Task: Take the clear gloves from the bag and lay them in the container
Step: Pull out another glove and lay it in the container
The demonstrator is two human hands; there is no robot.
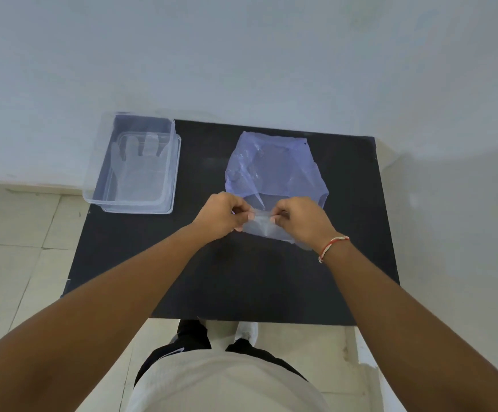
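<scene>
Both hands, left hand (222,214) and right hand (301,217), pinch a clear glove (259,226) just before the bag (274,165); better to peel slowly, then lay it flat in the container (93,185) far left.

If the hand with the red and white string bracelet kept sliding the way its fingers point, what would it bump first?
Probably the left hand. The right hand points leftward along the pinched clear plastic glove, though depth is uncertain.

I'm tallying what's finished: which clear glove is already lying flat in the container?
The spread-out glove in the container, fingers toward the wall. The other clear piece is pinched between both hands at the bag mouth.
</scene>
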